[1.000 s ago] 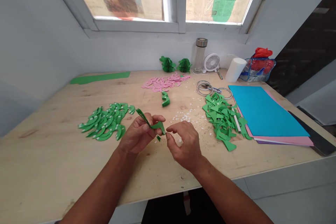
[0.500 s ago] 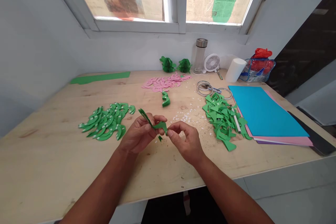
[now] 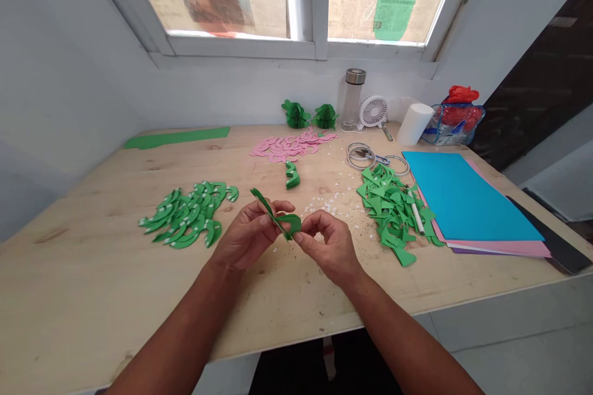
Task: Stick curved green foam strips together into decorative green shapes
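Observation:
A small stack of green paper cutouts (image 3: 262, 199) is pinched in my left hand (image 3: 249, 236), with its layers fanned at the upper end. My right hand (image 3: 330, 248) pinches the curved right end of one cutout between thumb and forefinger. Both hands are raised a little over the near middle of the table. To the left lies a heap of curved green paper pieces with white tabs (image 3: 188, 215). Beyond my hands stands a small green stack with white tabs (image 3: 292, 175). White paper bits (image 3: 328, 205) are scattered just past my right hand.
Green scraps (image 3: 389, 207) with a white pen lie to the right, near tape rolls (image 3: 361, 155) and coloured sheets (image 3: 472, 197). Pink cutouts (image 3: 291, 145), two green paper ornaments (image 3: 295, 114), a glass bottle (image 3: 353, 99) and a fan (image 3: 373, 112) line the back.
The curved end of the green cutout has turned and bent round between my hands. The loose tip below the stack no longer hangs down. My right hand has shifted only slightly.

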Tool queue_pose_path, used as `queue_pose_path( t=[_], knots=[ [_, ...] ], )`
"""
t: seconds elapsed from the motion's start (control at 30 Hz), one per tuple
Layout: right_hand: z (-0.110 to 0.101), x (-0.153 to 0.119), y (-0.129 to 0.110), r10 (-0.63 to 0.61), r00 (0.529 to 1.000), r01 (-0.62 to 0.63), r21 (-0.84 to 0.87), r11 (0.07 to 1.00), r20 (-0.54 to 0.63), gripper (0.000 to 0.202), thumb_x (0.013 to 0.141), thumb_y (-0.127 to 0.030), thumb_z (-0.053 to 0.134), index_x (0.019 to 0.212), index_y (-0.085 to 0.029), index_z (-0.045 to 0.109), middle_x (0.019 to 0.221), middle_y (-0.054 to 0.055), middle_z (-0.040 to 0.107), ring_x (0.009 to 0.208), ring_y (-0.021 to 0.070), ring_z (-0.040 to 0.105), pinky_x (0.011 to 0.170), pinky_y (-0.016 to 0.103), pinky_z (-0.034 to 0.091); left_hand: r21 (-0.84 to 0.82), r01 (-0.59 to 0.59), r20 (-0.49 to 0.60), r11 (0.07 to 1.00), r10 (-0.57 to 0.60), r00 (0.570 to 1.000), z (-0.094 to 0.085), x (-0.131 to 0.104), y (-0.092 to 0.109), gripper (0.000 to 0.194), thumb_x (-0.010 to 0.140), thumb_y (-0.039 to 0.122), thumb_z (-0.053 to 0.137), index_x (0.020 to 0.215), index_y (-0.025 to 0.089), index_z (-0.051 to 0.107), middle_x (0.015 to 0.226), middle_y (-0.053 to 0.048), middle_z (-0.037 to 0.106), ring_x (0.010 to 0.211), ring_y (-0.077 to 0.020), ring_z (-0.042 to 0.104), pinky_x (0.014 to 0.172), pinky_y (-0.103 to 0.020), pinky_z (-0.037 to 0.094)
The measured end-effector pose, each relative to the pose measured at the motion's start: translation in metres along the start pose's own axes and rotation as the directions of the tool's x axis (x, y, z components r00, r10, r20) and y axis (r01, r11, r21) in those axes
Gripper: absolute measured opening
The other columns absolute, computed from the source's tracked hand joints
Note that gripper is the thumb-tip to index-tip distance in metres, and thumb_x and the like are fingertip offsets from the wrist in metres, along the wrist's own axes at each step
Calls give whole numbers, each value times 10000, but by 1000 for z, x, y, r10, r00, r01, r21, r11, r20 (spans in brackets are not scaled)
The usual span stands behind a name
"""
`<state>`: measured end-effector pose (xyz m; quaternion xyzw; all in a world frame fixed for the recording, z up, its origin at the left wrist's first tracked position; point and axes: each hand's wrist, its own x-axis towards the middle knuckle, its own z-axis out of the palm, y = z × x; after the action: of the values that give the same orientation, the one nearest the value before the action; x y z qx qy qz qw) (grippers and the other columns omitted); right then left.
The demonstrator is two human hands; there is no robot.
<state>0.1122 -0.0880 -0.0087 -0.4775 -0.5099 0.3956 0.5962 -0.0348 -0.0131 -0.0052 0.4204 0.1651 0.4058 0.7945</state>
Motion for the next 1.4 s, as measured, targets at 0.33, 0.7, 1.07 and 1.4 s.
queue_pose_path(
  t=[0.33,0.7,1.07,1.4],
  knots=[
    [2,-2,-5,-124,989,104,-230,968,-75,79,741,-192,580,667,-190,552,656,-8,584,615,116,542,611,247,470,-17,-4,-127,1000,2,992,-5,3,-6,144,636,208,778,713,194,657,866,3,695,595,-102,606,600,-231,493],
    [0,-3,1,-206,968,147,-339,929,-144,21,762,-215,586,769,-195,583,723,13,618,662,139,555,639,273,471,-27,1,-107,1000,-4,994,0,3,-6,139,628,178,782,687,168,656,817,-11,691,571,-108,601,585,-234,504],
    [-2,0,4,-249,963,201,-336,920,-107,146,807,-216,565,939,-212,628,834,38,650,749,159,578,677,299,464,40,1,-93,999,2,996,7,3,-8,96,658,132,751,676,128,657,787,-46,680,579,-116,605,574,-235,509],
    [-3,0,4,-237,965,185,-352,918,-109,108,796,-227,568,875,-200,637,778,29,644,731,157,574,668,290,466,89,6,-152,996,8,988,8,5,-10,115,659,155,750,692,135,641,635,-17,649,557,-120,602,548,-231,481]
  ],
)
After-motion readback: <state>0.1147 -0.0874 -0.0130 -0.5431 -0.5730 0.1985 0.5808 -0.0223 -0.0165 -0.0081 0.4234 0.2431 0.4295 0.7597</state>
